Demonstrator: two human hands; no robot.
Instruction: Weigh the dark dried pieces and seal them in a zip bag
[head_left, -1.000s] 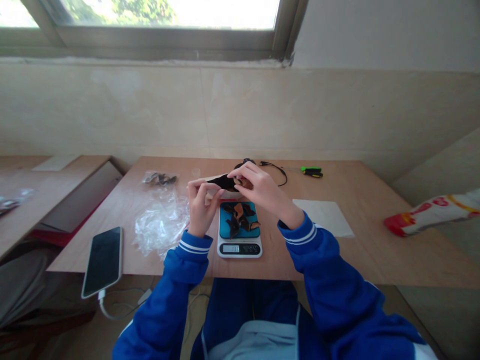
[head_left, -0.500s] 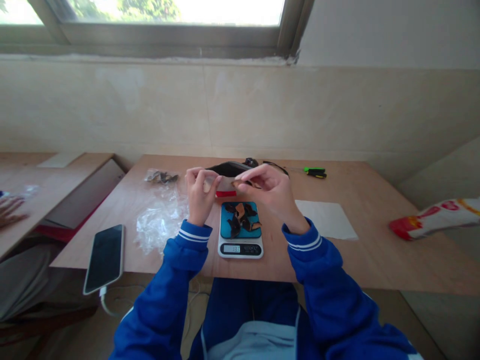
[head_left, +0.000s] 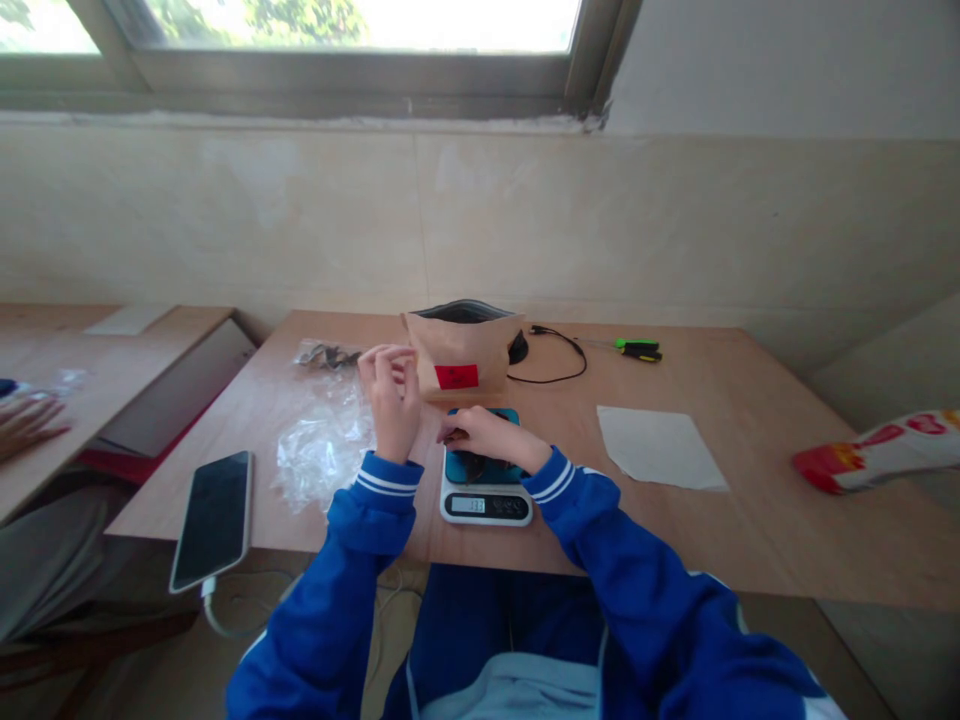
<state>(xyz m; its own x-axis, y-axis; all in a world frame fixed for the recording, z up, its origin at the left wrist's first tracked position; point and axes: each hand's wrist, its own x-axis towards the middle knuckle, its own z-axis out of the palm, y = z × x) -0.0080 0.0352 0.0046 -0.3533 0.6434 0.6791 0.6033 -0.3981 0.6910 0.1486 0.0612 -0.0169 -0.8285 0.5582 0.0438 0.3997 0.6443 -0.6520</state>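
A brown paper pouch (head_left: 469, 345) with a red label stands upright and open-topped at the middle of the wooden table (head_left: 750, 500). My left hand (head_left: 391, 400) is raised beside it, fingertips pinched on the pouch's left edge. In front of the pouch sits a small white kitchen scale (head_left: 486, 503) with a teal platform and a lit display. My right hand (head_left: 487, 438) lies low over that platform, fingers curled down onto the dark dried pieces (head_left: 474, 465) piled there and hiding most of them.
A clear plastic bag (head_left: 322, 440) and a small bag of dark pieces (head_left: 324, 354) lie left of the scale. A phone (head_left: 211, 517) on a cable overhangs the near-left edge. White paper (head_left: 660, 445), a black cable (head_left: 555, 352), a green-handled tool (head_left: 639, 348) and a red-white packet (head_left: 877, 450) lie right. Another person's hand (head_left: 28, 420) rests far left.
The pouch, held tilted in the air before, now stands upright on the table. My right hand has left its mouth and dropped onto the scale's platform.
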